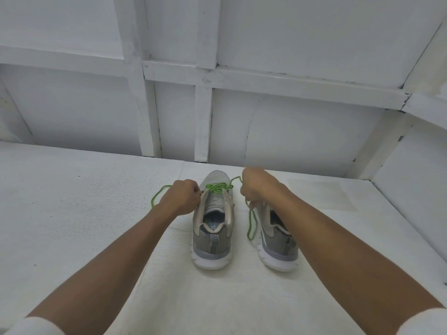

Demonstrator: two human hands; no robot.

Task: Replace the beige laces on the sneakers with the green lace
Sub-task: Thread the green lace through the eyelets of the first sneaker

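Two grey sneakers stand heel-toward-me on the white table. The left sneaker (213, 226) has a green lace (217, 186) crossed through its lowest eyelets near the toe. My left hand (180, 198) grips one end of that lace at the shoe's left side, and the strand loops out to the left. My right hand (257, 186) grips the other end at the shoe's right side; a green loop hangs down between the shoes. The right sneaker (278, 243) is partly hidden behind my right forearm. A pale beige strand shows just under my right hand.
The white table (84, 226) stretches wide to the left and right of the shoes. A white panelled wall (217, 105) with battens rises right behind the table's far edge, close to the shoe toes.
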